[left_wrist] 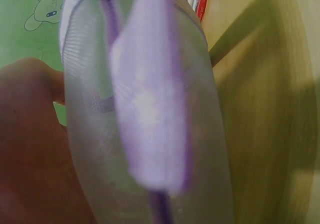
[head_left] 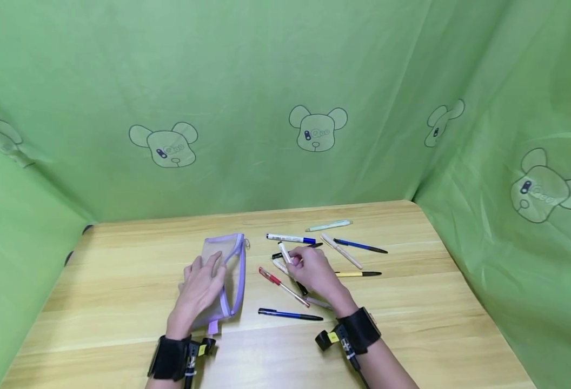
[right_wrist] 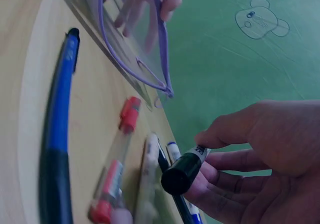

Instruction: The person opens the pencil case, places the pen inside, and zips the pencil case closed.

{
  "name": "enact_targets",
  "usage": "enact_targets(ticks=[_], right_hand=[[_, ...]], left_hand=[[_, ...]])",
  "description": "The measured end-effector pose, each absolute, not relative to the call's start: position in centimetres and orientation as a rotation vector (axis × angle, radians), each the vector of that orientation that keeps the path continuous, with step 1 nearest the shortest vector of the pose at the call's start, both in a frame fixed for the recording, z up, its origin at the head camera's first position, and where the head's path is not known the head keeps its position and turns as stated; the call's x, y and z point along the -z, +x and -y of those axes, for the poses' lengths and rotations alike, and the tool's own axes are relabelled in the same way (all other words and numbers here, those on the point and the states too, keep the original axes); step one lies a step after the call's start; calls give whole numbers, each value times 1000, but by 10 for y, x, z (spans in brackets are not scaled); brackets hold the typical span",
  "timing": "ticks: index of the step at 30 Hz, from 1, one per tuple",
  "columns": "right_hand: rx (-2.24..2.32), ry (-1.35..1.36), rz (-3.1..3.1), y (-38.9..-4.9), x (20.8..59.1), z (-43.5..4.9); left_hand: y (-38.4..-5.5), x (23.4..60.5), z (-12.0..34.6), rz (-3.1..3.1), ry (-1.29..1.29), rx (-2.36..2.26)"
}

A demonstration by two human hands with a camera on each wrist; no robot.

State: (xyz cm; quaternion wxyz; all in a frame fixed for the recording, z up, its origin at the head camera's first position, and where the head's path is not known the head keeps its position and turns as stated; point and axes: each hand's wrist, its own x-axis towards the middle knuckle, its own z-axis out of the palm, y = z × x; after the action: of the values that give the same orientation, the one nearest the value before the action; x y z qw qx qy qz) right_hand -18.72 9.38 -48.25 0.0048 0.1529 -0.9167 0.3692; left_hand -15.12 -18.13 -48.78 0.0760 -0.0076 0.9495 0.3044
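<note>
A see-through mesh pencil case point(head_left: 241, 281) with purple trim lies on the table, its zipped mouth gaping to the right. My left hand point(head_left: 201, 283) holds it by its upper edge; in the right wrist view the fingers show through the mesh, and in the left wrist view a purple tab point(left_wrist: 150, 109) fills the middle. Just right of the case, my right hand point(head_left: 314, 270) pinches a white marker point(head_left: 284, 253) between thumb and fingers, tilted above the other pens. Its black cap point(right_wrist: 177, 179) points toward the right wrist camera.
Around the right hand lie a red gel pen point(head_left: 285, 287), a blue pen point(head_left: 290, 314), a blue-capped marker point(head_left: 290, 239), a yellow pen point(head_left: 358, 274), a pale pen point(head_left: 341, 251) and several others. Green cloth point(head_left: 246, 178) hangs behind and beside the wooden table point(head_left: 120, 270).
</note>
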Motion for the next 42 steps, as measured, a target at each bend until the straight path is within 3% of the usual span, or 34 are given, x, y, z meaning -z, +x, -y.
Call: enact_targets(ticks=[33, 42], right_hand=[[-1312, 366, 2975, -186, 484, 15], [-1591, 335, 2936, -183, 479, 25]], left_hand=[[-150, 485, 181, -2816, 8, -939], [-152, 483, 181, -2795, -1, -939]])
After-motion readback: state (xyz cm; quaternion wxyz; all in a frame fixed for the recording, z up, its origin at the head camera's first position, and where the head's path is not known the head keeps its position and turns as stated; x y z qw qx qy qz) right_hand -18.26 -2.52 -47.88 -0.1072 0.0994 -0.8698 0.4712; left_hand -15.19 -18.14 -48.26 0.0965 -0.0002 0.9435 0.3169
